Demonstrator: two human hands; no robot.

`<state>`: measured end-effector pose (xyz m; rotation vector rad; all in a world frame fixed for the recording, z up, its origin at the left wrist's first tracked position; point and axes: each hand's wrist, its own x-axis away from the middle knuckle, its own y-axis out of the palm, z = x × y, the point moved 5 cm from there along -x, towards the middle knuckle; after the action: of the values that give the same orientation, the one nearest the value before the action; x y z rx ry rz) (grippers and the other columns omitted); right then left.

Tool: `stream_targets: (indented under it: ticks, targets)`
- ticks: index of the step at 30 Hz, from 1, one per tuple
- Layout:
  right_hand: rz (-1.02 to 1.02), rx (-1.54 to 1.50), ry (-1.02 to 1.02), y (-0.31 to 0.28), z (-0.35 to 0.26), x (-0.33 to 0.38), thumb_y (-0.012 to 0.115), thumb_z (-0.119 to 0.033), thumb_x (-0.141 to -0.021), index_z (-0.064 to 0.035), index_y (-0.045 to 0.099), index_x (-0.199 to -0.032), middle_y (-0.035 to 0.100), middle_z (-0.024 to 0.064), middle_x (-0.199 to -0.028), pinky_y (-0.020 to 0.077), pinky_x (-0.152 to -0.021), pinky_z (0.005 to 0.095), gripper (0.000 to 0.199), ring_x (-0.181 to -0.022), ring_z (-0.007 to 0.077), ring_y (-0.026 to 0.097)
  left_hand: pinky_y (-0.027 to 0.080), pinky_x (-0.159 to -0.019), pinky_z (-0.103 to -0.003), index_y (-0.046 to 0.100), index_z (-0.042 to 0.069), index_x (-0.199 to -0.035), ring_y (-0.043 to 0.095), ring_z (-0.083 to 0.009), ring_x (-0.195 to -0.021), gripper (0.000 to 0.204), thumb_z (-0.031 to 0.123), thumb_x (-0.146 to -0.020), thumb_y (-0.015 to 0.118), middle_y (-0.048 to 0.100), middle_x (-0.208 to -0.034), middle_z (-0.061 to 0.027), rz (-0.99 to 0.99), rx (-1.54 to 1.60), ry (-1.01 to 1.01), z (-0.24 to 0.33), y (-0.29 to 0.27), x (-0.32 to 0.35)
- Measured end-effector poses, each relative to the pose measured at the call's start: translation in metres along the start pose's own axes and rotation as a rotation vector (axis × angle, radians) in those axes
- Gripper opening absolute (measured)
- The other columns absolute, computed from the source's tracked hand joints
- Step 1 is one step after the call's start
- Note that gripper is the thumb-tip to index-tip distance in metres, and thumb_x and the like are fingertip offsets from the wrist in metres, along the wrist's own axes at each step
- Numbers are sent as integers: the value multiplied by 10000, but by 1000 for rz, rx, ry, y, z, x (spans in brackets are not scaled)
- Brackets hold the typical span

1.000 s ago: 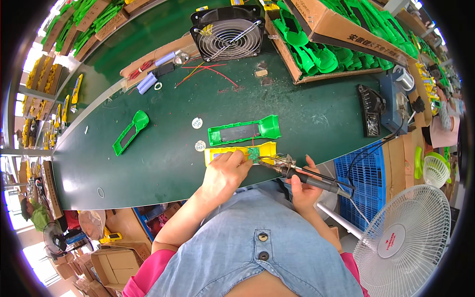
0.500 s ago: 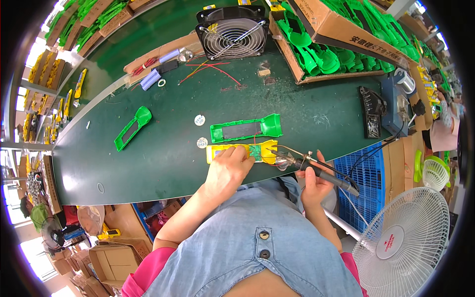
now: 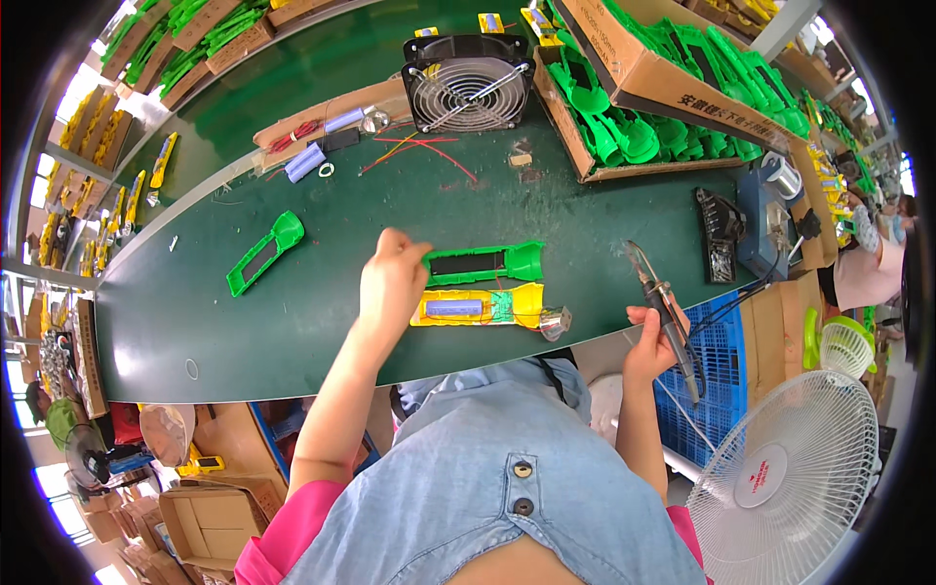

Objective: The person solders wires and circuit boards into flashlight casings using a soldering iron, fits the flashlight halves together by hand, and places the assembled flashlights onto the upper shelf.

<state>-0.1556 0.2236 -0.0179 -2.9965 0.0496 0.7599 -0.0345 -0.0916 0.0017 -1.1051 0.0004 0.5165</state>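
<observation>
- Soldering iron (image 3: 668, 323): one, at right, grasped in the right hand's (image 3: 649, 355) fingers; tip clear of both shells.
- Reflector-like piece (image 3: 557, 323): one, outside, just right of the yellow shell.
- Yellow shell (image 3: 531, 300): one, open, near edge of surface (image 3: 292, 341). One blue cell (image 3: 454, 307), one circuit board (image 3: 502, 306) inside; judged placed. Joints too small to verify.
- Near green shell (image 3: 526, 260): one, just beyond yellow; halves not joined, so closing appears undone.
- Left hand (image 3: 393, 280): fingers bunched at that shell's left end; cannot tell whether gripping.
- Second green shell (image 3: 289, 228): one, farther left, untouched.
- Loose blue cells (image 3: 305, 164): two, far left.
</observation>
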Motion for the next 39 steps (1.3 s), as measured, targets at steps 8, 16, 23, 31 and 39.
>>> stream_targets:
  ticks: [8,16,23,31,39]
  targets:
    - [37,125,-78,0,13,-32,485,-58,-885,55,452,-1063,624,139,-824,482,-592,228,213,-647,145,583,384,-827,-413,407,51,-872,514,-337,-925,474,75,-573,774,541,-954,-142,101,248,220,26,3,46]
    - [130,151,15,-7,38,-40,473,-51,-886,21,450,-1099,619,145,-826,459,-588,230,226,-633,137,559,421,-651,-409,396,53,-877,505,-324,-768,489,223,-619,775,497,-832,-136,17,110,202,52,-119,-83]
    - [113,157,40,-2,46,-31,474,-58,-887,30,429,-1113,615,148,-845,465,-589,224,247,-641,139,562,483,-677,-429,410,5,-933,608,-373,-770,568,468,-705,647,599,-779,-211,201,-272,94,20,-117,-334]
    - [150,248,20,-5,53,-21,478,-53,-883,31,400,-1127,609,163,-856,479,-563,220,270,-682,163,588,484,-792,-384,387,-57,-1192,553,-333,-1008,890,489,-585,740,528,-1119,-230,-532,-2,-316,-81,86,-442]
    - [146,294,18,-15,53,-22,482,-52,-874,20,388,-1120,501,265,-1078,517,-579,227,273,-747,222,625,361,-946,-456,525,79,-1052,424,-321,-1143,440,209,-658,672,499,-1114,-147,41,-805,1101,34,107,-410]
